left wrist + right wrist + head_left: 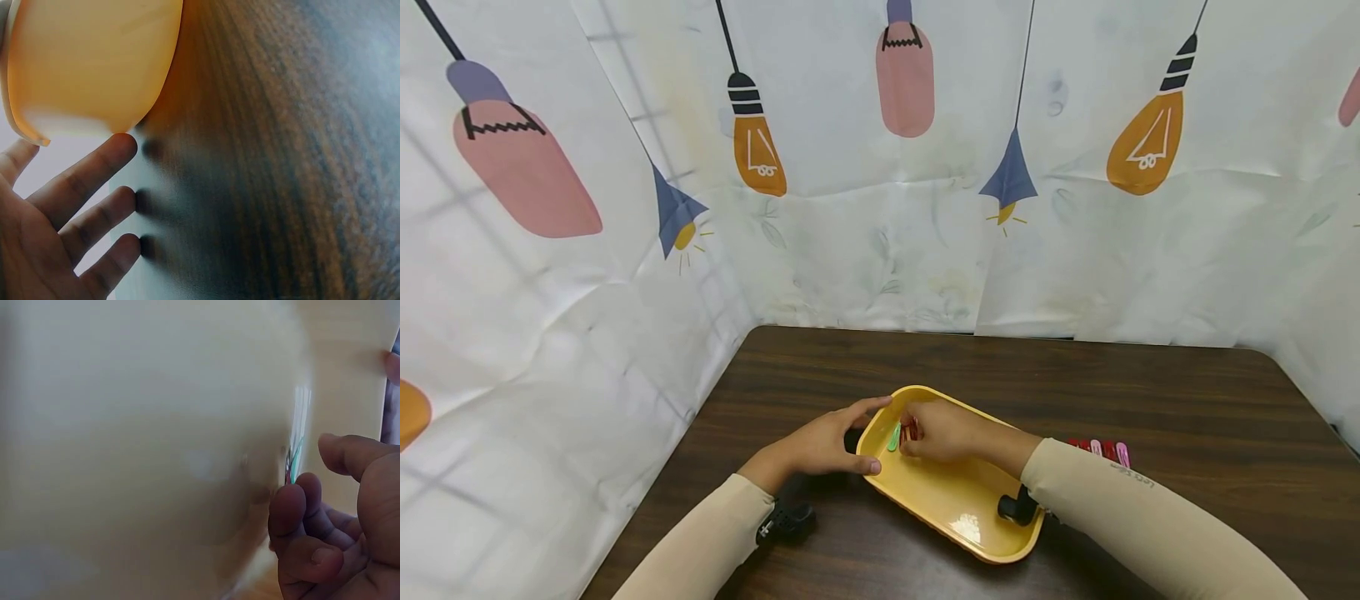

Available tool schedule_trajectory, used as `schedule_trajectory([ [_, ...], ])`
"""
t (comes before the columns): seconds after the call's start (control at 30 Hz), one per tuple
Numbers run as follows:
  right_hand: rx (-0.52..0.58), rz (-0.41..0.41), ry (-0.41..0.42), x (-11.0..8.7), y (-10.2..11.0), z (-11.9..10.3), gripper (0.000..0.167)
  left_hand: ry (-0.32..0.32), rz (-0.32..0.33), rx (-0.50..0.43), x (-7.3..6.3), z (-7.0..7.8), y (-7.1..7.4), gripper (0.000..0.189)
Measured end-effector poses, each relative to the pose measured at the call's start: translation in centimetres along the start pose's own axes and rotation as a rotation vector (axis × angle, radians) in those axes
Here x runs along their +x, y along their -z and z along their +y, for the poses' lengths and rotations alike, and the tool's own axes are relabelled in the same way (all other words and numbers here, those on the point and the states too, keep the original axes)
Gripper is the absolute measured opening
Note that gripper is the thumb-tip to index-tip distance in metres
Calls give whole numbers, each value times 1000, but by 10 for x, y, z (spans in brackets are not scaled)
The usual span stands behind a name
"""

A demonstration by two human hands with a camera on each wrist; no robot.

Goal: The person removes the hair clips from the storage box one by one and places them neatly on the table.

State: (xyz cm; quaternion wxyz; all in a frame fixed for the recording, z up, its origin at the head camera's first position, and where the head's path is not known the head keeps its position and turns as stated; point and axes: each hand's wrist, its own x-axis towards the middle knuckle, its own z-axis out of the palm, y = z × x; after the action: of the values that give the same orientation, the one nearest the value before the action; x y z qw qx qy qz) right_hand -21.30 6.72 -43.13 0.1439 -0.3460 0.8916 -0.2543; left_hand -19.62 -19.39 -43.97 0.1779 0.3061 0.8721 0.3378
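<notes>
Dark tabletop [850, 360], yellow tray [936, 490] on it: your right hand [946, 430] is curled at the red clips [913, 429], can't tell if pinching. Green clip [893, 437] lies just left, lengthwise away from you, toward your spread left hand [827, 439] touching the end.

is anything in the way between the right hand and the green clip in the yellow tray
Yes, at least one red clip shows at the right hand, on the side toward the green clip. Nothing else visible stands between.
</notes>
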Motion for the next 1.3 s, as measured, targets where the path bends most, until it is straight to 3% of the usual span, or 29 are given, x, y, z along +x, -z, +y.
schedule_trajectory([
  [0.67, -86, 2, -19, 0, -7, 1, 34, 3, 10, 2, -1, -1, 0, 92],
  [1.03, -54, -3, -9, 0, -9, 3, 11, -5, 4, -11, -1, 0, 0, 92],
  [1.3, -65, -6, 19, -1, -9, 1, 12, 3, 1, -1, -1, 1, 0, 92],
])
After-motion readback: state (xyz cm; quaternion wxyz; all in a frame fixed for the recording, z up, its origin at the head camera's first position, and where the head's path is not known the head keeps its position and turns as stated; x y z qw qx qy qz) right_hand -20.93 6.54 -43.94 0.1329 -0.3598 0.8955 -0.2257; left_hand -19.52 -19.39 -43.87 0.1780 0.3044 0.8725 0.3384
